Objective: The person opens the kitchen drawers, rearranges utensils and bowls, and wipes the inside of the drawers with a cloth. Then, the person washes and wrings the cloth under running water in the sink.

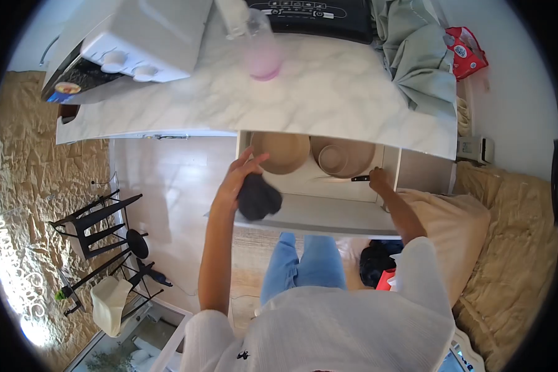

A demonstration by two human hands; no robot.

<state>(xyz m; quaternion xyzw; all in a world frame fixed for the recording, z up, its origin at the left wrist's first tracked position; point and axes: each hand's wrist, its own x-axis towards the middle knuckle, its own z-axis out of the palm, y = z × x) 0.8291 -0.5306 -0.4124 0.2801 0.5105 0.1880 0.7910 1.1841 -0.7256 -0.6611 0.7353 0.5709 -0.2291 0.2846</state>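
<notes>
Below the counter an open drawer (304, 204) pulls out toward me. In its right part my right hand (378, 179) grips a knife (361, 178) by the black handle, its pale blade pointing left. At the drawer's left side my left hand (240, 175) holds a bunched dark grey cloth (260, 198), which hangs over the drawer's front edge; the thumb and some fingers reach past the cloth. Inside, a round beige dish (280, 155) sits at the back left. A smaller bowl (333, 159) rests in another brown dish (361, 152) to its right.
On the marble-look counter (328, 87) stand a white appliance with knobs (149, 43), a spray bottle with pink liquid (263, 59), a black appliance (316, 18) and a grey-green cloth (415, 62). A black chair (96, 226) is at left; a beige-covered piece (459, 229) stands at right.
</notes>
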